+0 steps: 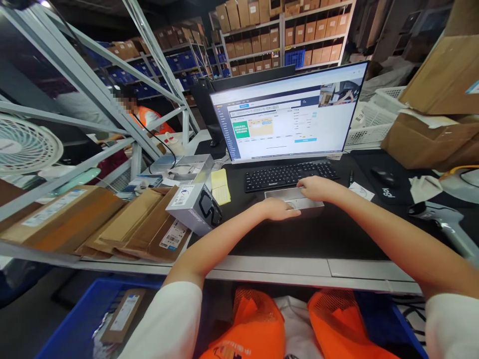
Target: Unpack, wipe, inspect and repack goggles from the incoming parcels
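A flat silver-grey box (307, 203) lies on the black desk mat just in front of the keyboard. My left hand (277, 208) grips its near left side, fingers stretched along the edge. At the far edge of the box, my right hand (315, 188) is closed with its fingertips bent over the rim. The hands partly cover the box, so its contents cannot be made out. Left of my hands stands a grey printed box (194, 207) with a picture of dark goggles, beside a yellow notepad (220, 187).
Behind the black keyboard (292, 174) stands a lit monitor (277, 119). A handheld scanner (441, 222) and mouse (384, 177) are at right. Cardboard boxes (101, 219) line the left edge. A blue bin (86, 319) sits below. Beyond the frame is a co-worker (153, 119).
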A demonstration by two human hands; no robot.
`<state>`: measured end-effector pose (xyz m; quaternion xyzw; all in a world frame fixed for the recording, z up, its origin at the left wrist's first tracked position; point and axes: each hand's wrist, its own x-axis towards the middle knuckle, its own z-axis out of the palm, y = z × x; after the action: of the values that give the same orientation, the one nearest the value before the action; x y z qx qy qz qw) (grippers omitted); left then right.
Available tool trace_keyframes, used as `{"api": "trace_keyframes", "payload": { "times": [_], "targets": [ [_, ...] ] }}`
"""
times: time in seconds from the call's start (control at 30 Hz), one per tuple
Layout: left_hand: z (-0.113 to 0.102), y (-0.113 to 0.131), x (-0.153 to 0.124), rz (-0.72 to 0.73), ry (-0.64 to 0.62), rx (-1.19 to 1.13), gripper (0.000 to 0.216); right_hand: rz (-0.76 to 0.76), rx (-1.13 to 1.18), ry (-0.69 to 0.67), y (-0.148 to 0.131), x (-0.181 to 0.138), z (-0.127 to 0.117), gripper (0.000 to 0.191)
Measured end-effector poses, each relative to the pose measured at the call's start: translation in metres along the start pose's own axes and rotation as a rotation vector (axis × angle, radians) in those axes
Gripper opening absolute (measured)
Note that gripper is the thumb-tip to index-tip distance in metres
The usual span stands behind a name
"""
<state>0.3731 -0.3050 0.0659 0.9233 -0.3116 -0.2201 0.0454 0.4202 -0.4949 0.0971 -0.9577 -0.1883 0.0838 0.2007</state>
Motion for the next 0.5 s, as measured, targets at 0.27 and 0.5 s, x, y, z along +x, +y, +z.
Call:
{"api": "trace_keyframes", "payload": {
  "times": [0.27,0.5],
  "targets": [
    [-0.013,0.002,-0.002,0.036,-0.029,-0.192,0.080,0.094,0.338,0.405,0.065,-0.030,0.016,0.031],
    [-0.010,0.009,0.016,0.040,-0.054,-0.353,0.081,0.069,0.537,0.317,0.082,-0.026,0.065,0.046]
  ]
}}
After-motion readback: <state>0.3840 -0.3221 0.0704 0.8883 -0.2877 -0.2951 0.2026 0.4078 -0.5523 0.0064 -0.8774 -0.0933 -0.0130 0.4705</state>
